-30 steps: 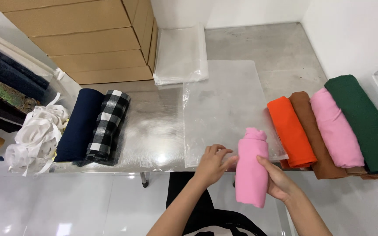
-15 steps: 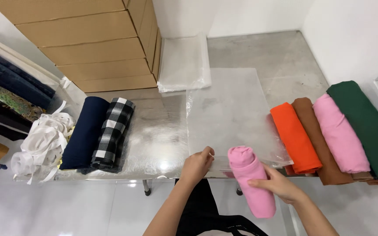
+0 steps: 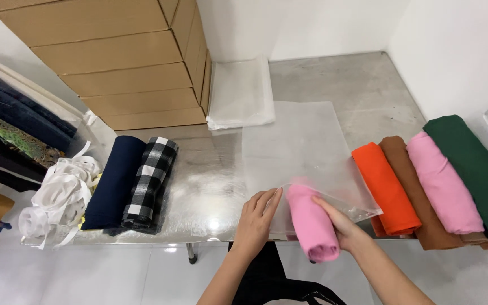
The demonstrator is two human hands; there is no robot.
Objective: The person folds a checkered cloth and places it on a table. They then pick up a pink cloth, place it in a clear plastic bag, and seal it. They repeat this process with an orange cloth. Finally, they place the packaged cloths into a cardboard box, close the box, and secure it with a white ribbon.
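A rolled pink cloth (image 3: pixel 312 223) lies at the near edge of the steel table (image 3: pixel 210 181), its far end just inside the mouth of a clear plastic bag (image 3: pixel 303 147) spread flat on the table. My right hand (image 3: pixel 340 226) grips the roll from its right side. My left hand (image 3: pixel 258 217) presses flat on the bag's opening at the left of the roll, fingers together on the plastic.
Rolled cloths lie at the right: orange (image 3: pixel 384 186), brown (image 3: pixel 410 186), pink (image 3: pixel 441 181), green (image 3: pixel 473 169). A navy roll (image 3: pixel 113 181) and a black-and-white checked roll (image 3: pixel 151 183) lie at the left beside white straps (image 3: pixel 57 197). Stacked cardboard boxes (image 3: pixel 125 56) and folded clear bags (image 3: pixel 239 93) stand behind.
The pink roll has moved forward, from hanging off the table's edge to having its tip inside the bag's mouth. My left hand shifted onto the bag's opening.
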